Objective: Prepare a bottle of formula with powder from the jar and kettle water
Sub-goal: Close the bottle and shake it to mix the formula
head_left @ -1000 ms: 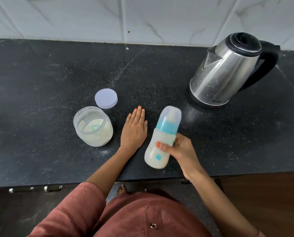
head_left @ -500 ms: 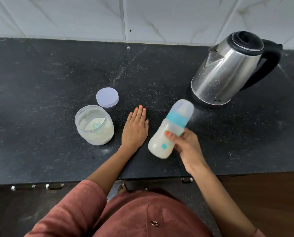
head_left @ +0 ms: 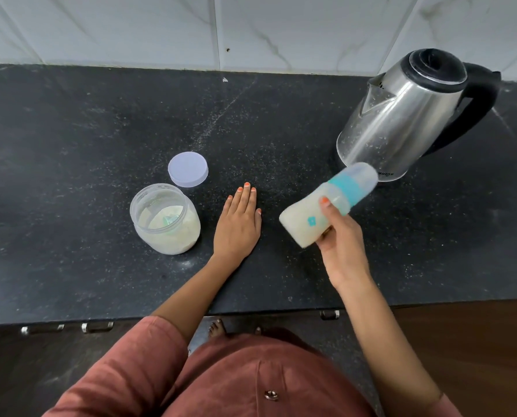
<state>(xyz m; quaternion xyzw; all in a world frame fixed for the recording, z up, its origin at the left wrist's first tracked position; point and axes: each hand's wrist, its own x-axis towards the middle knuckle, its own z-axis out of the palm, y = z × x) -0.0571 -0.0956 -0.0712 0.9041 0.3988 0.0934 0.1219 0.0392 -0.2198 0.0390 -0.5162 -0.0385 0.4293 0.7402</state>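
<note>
My right hand (head_left: pixel 340 236) grips a baby bottle (head_left: pixel 326 204) above the counter, tilted far over so its capped top points up and to the right. The bottle has a teal collar, a clear cap and milky white liquid inside, and it looks motion-blurred. My left hand (head_left: pixel 237 222) lies flat on the black counter, fingers straight, between the bottle and the open plastic powder jar (head_left: pixel 165 218). A pale scoop lies in the powder. The jar's white lid (head_left: pixel 188 169) rests on the counter just behind the jar. The steel kettle (head_left: pixel 401 115) stands at the back right.
The black stone counter (head_left: pixel 70 145) runs the full width, backed by a white tiled wall (head_left: pixel 130 25). Its front edge lies close to my body, with metal drawer handles (head_left: pixel 67 328) below. The kettle's black handle (head_left: pixel 477 106) points right.
My right hand has swung the bottle from nearly upright to steeply tilted toward the right and carried it rightward, nearer the kettle. My left hand, the jar and the lid have stayed put.
</note>
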